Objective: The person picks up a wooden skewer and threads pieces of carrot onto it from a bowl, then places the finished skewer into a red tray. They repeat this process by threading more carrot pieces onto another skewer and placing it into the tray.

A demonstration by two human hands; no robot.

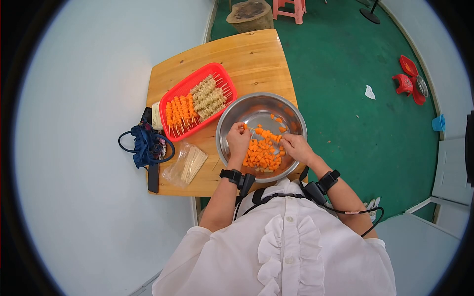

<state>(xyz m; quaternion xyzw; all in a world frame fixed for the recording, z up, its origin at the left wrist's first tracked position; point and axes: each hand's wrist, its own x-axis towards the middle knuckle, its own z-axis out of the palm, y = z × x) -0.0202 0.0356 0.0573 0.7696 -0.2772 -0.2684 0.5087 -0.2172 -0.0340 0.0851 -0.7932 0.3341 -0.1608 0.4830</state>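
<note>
Green floor (340, 148), wooden table (252, 52) on it, pushed up near the pale wall (94, 113). Steel bowl (252, 105) at the table's near right edge, right in front of the person. Red tray (186, 86) just beside the bowl on the left, tilted in plan; holds two groups of loaded sticks: orange skewers (180, 111) at the near-left end, pale skewers (209, 96) at the far-right end. Blue handbag (143, 146) at the table's left edge. Clear plastic bag (174, 171) on the table between handbag and bowl, bare sticks (194, 165) in it. Both hands over the bowl, apart, one at each end of a part-loaded skewer (266, 134). Right hand (296, 147) clamped on its right end, by the last pieces. Left hand (238, 141) at the other end, fingertips pinched on an orange piece (245, 126). Skewer sits above the bowl, roughly level. Loose orange chunks (260, 155) heaped in the near part of the bowl, few on the far side.
</note>
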